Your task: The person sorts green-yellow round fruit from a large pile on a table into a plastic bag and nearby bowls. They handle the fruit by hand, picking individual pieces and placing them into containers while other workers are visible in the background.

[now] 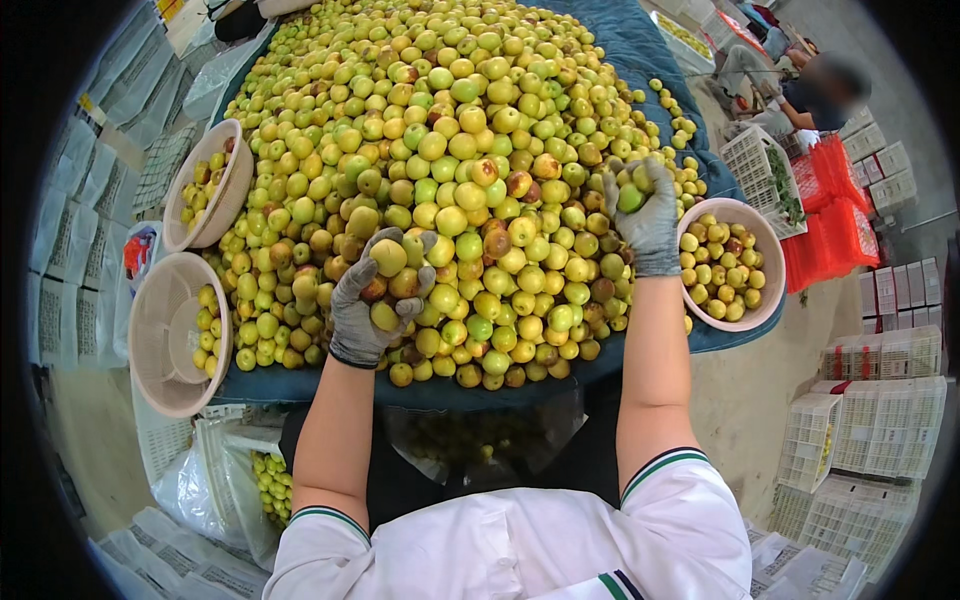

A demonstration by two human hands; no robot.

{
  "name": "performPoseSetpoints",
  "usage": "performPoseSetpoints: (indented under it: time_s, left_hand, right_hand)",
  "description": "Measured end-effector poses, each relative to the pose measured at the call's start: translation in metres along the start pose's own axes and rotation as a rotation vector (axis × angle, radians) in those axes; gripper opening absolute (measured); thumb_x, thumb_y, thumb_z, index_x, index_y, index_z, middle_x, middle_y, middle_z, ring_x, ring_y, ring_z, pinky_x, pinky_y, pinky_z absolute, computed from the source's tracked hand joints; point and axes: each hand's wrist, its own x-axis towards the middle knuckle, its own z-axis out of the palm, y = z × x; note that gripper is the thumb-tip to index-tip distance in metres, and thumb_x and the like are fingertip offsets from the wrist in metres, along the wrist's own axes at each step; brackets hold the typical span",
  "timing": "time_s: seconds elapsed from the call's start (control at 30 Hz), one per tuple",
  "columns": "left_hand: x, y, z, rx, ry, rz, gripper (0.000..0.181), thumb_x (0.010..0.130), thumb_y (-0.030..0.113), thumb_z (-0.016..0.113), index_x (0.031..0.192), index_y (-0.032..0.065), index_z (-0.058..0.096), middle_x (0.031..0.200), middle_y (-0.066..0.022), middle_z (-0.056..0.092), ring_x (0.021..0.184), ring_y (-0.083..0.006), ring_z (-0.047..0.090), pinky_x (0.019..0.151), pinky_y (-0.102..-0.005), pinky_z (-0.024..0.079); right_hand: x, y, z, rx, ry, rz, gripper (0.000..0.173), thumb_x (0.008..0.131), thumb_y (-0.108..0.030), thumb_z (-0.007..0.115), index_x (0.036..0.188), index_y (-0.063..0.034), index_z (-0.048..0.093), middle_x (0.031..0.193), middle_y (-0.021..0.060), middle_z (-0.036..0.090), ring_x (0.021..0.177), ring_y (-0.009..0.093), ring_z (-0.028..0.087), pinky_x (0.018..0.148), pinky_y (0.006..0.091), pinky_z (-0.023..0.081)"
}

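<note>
A large heap of green-yellow jujubes [465, 157], some with red-brown patches, covers a table draped with a blue quilted cloth [315, 386]. In a grey glove, my left hand [367, 304] is turned up at the heap's front left, its fingers curled around several jujubes. My right hand [646, 221], gloved too, is closed around a few jujubes at the heap's right side. Just right of it stands a pink plastic basket [780, 262] holding a layer of jujubes. At the left edge are two more pink baskets, the upper [244, 180] and the lower [161, 337], each with some jujubes.
A person [825, 94] sits at the upper right by a white crate [757, 169] with green leaves and red mesh bags [832, 217]. White plastic crates [874, 427] are stacked at the right. Lined crates [75, 247] stand at the left. A plastic-lined crate [240, 472] of jujubes sits below the table's left.
</note>
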Motion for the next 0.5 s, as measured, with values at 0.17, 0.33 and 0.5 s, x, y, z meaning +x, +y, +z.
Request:
performPoseSetpoints:
  time_s: [0.17,0.33,0.5]
  left_hand:
    - [-0.008,-0.003,0.004,-0.09,-0.004,-0.032,0.042,0.094,0.027,0.062,0.131,0.0081,0.054,0.134,-0.0218,0.053,0.106,-0.0362,0.063,0.062,-0.0327,0.06]
    - [-0.033,0.007,0.017,-0.139,0.056,-0.018,0.045,0.093,0.031,0.064,0.131,0.0085,0.055,0.135,-0.0206,0.054,0.109,-0.0354,0.063,0.066,-0.0321,0.06]
    - [-0.098,0.022,0.026,-0.167,0.049,0.081,0.042,0.092,0.027,0.066,0.128,0.0092,0.057,0.132,-0.0222,0.054,0.103,-0.0381,0.065,0.063,-0.0336,0.063]
  right_hand:
    - [-0.015,0.002,0.012,-1.4,-0.324,-0.193,0.033,0.085,-0.031,0.073,0.108,-0.0086,0.064,0.103,0.0108,0.064,0.097,0.024,0.064,0.087,0.0366,0.054]
    - [-0.03,0.007,0.075,-2.061,-0.508,-0.052,0.045,0.084,-0.03,0.073,0.125,-0.0137,0.063,0.131,0.0131,0.057,0.115,0.032,0.059,0.1,0.0429,0.048]
    - [-0.023,0.023,0.083,-2.169,-0.781,-0.412,0.047,0.075,-0.015,0.073,0.121,-0.0101,0.065,0.113,0.0162,0.067,0.109,0.036,0.061,0.094,0.0449,0.05]
